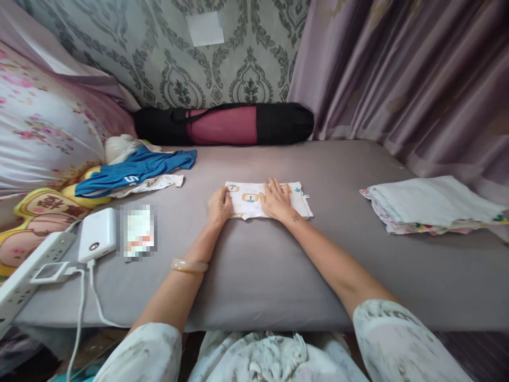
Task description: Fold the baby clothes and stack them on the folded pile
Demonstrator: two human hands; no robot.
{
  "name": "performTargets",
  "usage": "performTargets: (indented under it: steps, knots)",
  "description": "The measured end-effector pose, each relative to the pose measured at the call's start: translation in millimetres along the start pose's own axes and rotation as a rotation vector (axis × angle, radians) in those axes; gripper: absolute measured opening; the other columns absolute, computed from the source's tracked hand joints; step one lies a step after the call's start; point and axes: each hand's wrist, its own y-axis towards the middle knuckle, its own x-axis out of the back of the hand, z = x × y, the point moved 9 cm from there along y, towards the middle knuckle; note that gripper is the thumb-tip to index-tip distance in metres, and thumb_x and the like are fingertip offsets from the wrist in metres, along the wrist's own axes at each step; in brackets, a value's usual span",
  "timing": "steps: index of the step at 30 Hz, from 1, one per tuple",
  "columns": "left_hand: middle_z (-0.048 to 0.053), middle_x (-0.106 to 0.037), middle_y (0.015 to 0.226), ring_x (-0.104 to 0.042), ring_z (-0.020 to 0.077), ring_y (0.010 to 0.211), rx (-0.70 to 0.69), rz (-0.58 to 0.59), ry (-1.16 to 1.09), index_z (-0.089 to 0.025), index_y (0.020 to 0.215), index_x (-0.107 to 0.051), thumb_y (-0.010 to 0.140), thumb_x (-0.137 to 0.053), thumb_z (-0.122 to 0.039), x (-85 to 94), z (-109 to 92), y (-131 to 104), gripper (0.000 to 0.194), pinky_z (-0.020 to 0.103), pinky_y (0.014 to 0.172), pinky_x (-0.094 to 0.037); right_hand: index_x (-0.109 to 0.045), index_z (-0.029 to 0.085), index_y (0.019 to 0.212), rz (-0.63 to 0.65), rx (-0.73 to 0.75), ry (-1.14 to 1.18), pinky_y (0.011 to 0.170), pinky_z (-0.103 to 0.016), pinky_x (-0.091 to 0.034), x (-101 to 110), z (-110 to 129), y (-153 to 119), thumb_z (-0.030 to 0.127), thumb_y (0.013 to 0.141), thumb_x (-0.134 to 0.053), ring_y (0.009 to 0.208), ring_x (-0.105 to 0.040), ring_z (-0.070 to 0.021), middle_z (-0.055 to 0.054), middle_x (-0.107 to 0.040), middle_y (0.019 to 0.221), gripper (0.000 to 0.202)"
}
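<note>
So my printed cloth (248,201) lay flat mid-scene, right grip (276,200) spread wide on it, left grip (219,207) curled at its left edge, couldn't tell if pinching. Folded stack (433,199) sat right; blue garment (149,165) lay rumpled left, unfolded.

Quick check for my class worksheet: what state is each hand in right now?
Left hand: curled at the left edge of the folded white printed cloth; a grip cannot be told.
Right hand: open, palm down on the cloth, holding nothing.
</note>
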Motion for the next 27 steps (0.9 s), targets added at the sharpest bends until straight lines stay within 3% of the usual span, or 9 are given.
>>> performTargets:
  steps: [4,11,15,19,27]
  knots:
    - [0.01,-0.069,0.108,-0.063,0.0232,0.103,0.026,-0.086,-0.096,-0.017,0.107,-0.064,0.085,-0.04,-0.018,10.2,6,0,0.032,0.038,0.095,-0.047,-0.036,0.012,0.147,-0.008,0.035,0.035,0.116,-0.049,-0.009,-9,26,3,0.039,0.099,-0.024,0.144,-0.021,-0.0274,-0.015,-0.028,0.156,0.057]
    - [0.009,-0.068,0.111,-0.061,0.022,0.107,0.111,-0.104,-0.173,-0.017,0.11,-0.064,0.08,-0.036,-0.01,12.2,18,0,0.042,0.04,0.099,-0.046,-0.034,0.011,0.148,0.08,0.006,0.052,0.115,-0.051,-0.007,-12,33,6,0.039,0.099,-0.022,0.145,-0.018,-0.0278,-0.015,-0.025,0.157,0.058]
    - [0.012,-0.067,0.115,-0.06,0.021,0.11,0.146,-0.11,-0.163,-0.013,0.113,-0.062,0.079,-0.033,-0.009,15.9,20,0,0.045,0.038,0.1,-0.045,-0.033,0.011,0.148,0.052,0.076,0.109,0.115,-0.051,-0.009,-6,71,10,0.039,0.099,-0.022,0.146,-0.015,-0.0266,-0.015,-0.023,0.158,0.057]
    - [0.011,-0.068,0.111,-0.061,0.0209,0.107,0.153,-0.093,-0.131,-0.014,0.11,-0.063,0.076,-0.034,-0.008,16.1,19,0,0.045,0.039,0.098,-0.046,-0.033,0.014,0.149,0.021,0.134,0.127,0.115,-0.05,-0.01,-14,101,12,0.038,0.099,-0.025,0.145,-0.018,-0.0258,-0.014,-0.025,0.157,0.056]
    - [0.013,-0.069,0.103,-0.062,0.0241,0.099,0.07,-0.064,-0.003,-0.013,0.106,-0.064,0.08,-0.038,-0.016,14.5,13,1,0.037,0.039,0.093,-0.046,-0.037,0.019,0.147,-0.023,0.13,0.136,0.115,-0.05,-0.011,-24,100,11,0.038,0.098,-0.03,0.143,-0.023,-0.026,-0.012,-0.031,0.155,0.053]
